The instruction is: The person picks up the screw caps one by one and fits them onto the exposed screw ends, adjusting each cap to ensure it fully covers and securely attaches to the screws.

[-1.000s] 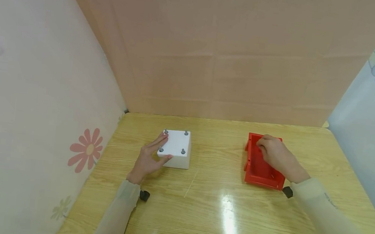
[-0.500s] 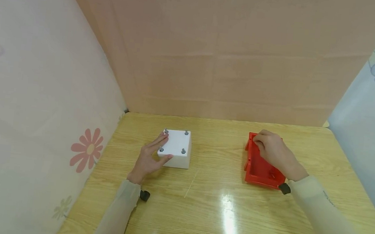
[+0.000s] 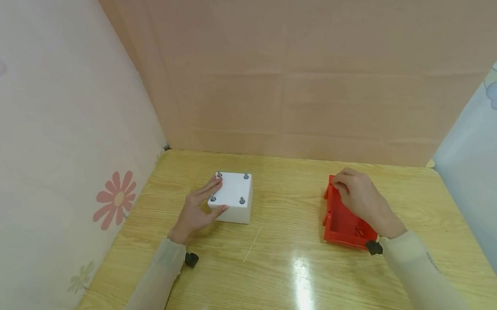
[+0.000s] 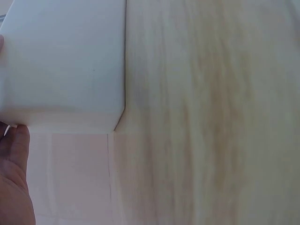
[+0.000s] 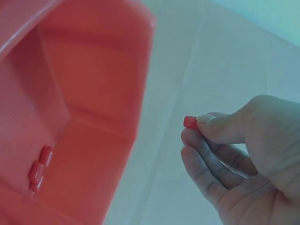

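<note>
A white block [image 3: 233, 188] stands on the table, with an upright metal bolt [image 3: 242, 201] at each corner of its top. My left hand [image 3: 196, 212] holds it from the left, fingers over the top's left edge and thumb at the front. In the left wrist view the block's smooth side [image 4: 65, 61] fills the upper left. My right hand [image 3: 363, 198] is over the red bin [image 3: 343, 240]. Between thumb and forefinger it pinches a small red cylindrical cap [image 5: 190, 122], visible in the right wrist view; the head view hides the cap.
Several more small red caps [image 5: 36, 171] lie inside the bin, in its corner. A wood-grain table [image 3: 281, 278] carries both the block and the bin. A brown panel [image 3: 283, 78] closes off the back, with patterned sheets [image 3: 50, 156] at either side.
My right hand has risen slightly and shifted left within the bin's outline, uncovering the caps at the bin's near end. My left hand and the block stay where they were.
</note>
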Available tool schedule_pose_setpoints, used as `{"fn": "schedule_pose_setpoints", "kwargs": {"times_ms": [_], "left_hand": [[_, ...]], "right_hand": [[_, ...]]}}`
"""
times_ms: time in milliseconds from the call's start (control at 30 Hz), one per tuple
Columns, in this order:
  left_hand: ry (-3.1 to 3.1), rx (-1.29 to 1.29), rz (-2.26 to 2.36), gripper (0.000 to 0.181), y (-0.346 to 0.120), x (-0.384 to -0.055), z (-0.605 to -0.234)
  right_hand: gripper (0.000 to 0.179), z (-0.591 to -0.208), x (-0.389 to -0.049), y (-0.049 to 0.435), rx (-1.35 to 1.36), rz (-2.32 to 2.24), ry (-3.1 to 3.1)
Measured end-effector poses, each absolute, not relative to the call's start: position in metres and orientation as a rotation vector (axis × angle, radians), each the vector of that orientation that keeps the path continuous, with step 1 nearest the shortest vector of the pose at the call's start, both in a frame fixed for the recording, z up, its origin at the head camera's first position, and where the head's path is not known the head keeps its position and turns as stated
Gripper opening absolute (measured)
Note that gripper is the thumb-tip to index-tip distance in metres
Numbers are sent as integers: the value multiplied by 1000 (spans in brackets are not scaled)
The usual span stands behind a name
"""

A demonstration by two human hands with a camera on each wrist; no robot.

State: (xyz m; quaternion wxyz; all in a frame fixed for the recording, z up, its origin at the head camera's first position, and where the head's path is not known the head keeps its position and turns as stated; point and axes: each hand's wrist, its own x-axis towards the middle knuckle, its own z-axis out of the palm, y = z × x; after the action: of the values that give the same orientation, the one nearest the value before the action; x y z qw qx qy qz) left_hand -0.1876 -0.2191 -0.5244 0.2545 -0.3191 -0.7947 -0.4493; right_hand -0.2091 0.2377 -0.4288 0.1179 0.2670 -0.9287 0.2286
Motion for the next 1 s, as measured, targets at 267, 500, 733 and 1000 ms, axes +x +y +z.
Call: {"fn": "schedule_pose_setpoints", "kwargs": {"times_ms": [267, 500, 733, 1000], "left_hand": [[-2140, -873, -1243, 64, -213, -177, -507], [-2164, -864, -1231, 69, -220, -189, -529], [-2177, -886, -1232, 69, -224, -192, -532], [-2192, -862, -1218, 68, -223, -190, -531]], "right_hand": [[17, -422, -206, 228, 813, 717, -2663], [18, -422, -206, 225, 835, 737, -2612], [20, -420, -205, 222, 842, 776, -2590], [19, -420, -205, 217, 866, 782, -2569]]}}
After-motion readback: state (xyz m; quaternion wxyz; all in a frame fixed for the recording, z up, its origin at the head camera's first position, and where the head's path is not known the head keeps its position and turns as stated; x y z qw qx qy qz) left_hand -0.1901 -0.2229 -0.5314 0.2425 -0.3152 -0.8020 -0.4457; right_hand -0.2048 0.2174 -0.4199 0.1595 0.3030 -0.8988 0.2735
